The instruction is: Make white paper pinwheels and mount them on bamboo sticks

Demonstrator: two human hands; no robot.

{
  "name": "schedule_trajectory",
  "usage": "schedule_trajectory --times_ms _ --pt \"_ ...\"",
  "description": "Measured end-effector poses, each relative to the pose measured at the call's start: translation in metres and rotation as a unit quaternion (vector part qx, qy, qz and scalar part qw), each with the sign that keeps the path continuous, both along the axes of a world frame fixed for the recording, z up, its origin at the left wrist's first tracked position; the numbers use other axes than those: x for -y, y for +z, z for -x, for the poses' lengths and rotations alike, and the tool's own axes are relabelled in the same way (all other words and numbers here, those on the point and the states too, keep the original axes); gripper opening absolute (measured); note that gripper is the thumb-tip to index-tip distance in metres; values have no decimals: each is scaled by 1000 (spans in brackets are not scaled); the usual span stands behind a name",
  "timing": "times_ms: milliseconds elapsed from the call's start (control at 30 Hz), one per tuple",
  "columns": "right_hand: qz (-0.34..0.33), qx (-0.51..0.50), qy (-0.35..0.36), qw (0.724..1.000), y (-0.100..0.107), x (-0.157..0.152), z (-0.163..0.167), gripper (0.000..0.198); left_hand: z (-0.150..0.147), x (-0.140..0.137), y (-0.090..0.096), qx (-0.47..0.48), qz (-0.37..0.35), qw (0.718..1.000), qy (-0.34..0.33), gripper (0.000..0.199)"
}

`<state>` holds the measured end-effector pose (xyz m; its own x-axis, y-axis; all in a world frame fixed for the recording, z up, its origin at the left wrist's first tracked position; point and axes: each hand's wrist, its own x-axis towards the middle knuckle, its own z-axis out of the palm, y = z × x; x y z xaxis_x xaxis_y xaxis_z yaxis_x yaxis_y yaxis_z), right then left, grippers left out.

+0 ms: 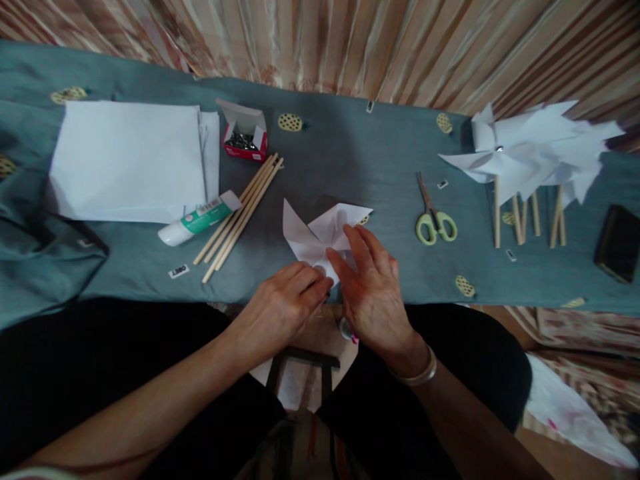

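A white paper pinwheel [320, 240], with folded pointed blades, is at the table's front edge between my two hands. My left hand [285, 300] is closed, its fingertips pinching the pinwheel's lower corner. Across the right side of the paper lies my right hand [373, 287], its thumb at the pinwheel's centre and its forefinger on the right-hand blade, gripping it. The undersides of both hands' fingers are hidden. Left of the pinwheel lie several thin wooden sticks [240, 220], with a glue stick [200, 220] touching them.
A stack of white paper [130, 160] lies at the left beside an open red box [243, 143] of small metal pins. Green-handled scissors [434, 217] rest to the right. Several finished pinwheels [540, 153] on sticks lie farther right, near a dark rectangular object [619, 243].
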<state>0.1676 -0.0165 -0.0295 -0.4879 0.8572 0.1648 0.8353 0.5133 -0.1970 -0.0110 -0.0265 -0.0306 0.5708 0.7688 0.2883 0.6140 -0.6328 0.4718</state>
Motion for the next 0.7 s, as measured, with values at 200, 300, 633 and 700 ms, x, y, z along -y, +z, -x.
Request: schedule_trajectory --times_ms 200,300,633,700 --pt "8 -31 4 999 -5 -1 3 33 0 0 1 1 7 1000 1 19" --pt "-6 -47 12 999 -8 -4 5 31 -1 -1 1 1 15 1000 -2 20" --pt "-13 -41 12 999 -6 -7 9 34 25 -16 21 92 6 994 66 23" --pt "-15 -32 7 999 -7 -7 11 35 34 -20 26 119 12 986 112 23"
